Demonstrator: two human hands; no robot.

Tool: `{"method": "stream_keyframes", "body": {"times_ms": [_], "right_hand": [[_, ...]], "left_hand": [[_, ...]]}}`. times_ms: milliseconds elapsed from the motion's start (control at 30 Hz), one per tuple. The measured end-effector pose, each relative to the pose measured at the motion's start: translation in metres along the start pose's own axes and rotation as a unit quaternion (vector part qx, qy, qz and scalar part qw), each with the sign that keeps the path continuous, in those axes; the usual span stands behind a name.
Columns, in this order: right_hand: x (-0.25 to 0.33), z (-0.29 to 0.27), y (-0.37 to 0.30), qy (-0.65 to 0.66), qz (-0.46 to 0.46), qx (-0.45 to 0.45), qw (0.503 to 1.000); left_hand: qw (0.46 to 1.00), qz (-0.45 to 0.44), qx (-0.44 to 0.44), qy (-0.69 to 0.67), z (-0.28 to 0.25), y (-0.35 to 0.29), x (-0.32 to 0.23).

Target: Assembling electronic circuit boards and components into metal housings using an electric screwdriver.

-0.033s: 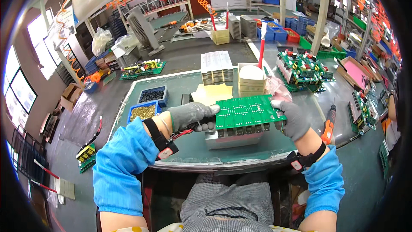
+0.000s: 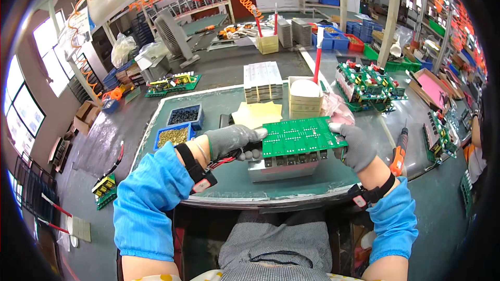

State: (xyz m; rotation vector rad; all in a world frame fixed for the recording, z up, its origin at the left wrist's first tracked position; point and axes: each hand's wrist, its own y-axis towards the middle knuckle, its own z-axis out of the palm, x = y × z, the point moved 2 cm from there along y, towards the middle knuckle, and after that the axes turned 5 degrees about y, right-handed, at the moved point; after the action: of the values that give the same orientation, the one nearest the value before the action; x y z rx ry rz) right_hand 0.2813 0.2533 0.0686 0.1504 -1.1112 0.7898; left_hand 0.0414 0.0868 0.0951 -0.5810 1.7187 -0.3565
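A green circuit board [image 2: 294,138] is held level between my two gloved hands, over a silver metal block [image 2: 284,171] on the green mat. Several black components line the underside of the board's near edge. My left hand [image 2: 229,141] closes on the board's left end, thumb on top; red and black wires come out beneath that hand. At the opposite end, my right hand [image 2: 357,144] grips the board with its thumb on the top face. The fingers under the board are partly hidden. Whether the components touch the block I cannot tell.
Left of the board stand a blue bin of brass-coloured screws [image 2: 174,136] and a bin of black parts [image 2: 186,114]. Behind are yellow sheets [image 2: 256,114], stacked metal plates [image 2: 263,80] and a box with a white-topped container [image 2: 304,93]. An orange power screwdriver [image 2: 399,151] lies right.
The board and the metal block have shifted very slightly, with the block a little to the left. Both hands keep their hold on the board.
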Motion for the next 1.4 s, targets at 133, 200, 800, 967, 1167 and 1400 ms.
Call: {"method": "stream_keyframes", "body": {"times_ms": [133,200,800,967,1167,1400], "right_hand": [[-0.01,-0.016,0.011,0.025,0.035,-0.026,0.999],[-0.011,-0.02,0.012,0.034,0.044,-0.004,0.998],[-0.045,-0.028,-0.005,-0.025,-0.078,0.104,0.991],[-0.05,-0.03,-0.003,-0.107,-0.01,0.062,0.992],[-0.052,-0.026,0.003,-0.045,-0.03,0.078,0.996],[-0.048,-0.024,-0.001,-0.06,-0.006,0.065,0.996]], "left_hand": [[0.999,-0.005,0.012,0.046,0.001,0.015,0.004],[0.998,-0.01,0.005,0.06,0.001,0.02,0.001],[0.82,0.256,-0.315,0.404,0.043,-0.092,0.066],[0.85,0.303,-0.312,0.296,0.041,-0.059,0.085],[0.875,0.326,-0.211,0.289,0.035,-0.026,0.088],[0.873,0.342,-0.218,0.27,0.038,-0.013,0.089]]}}
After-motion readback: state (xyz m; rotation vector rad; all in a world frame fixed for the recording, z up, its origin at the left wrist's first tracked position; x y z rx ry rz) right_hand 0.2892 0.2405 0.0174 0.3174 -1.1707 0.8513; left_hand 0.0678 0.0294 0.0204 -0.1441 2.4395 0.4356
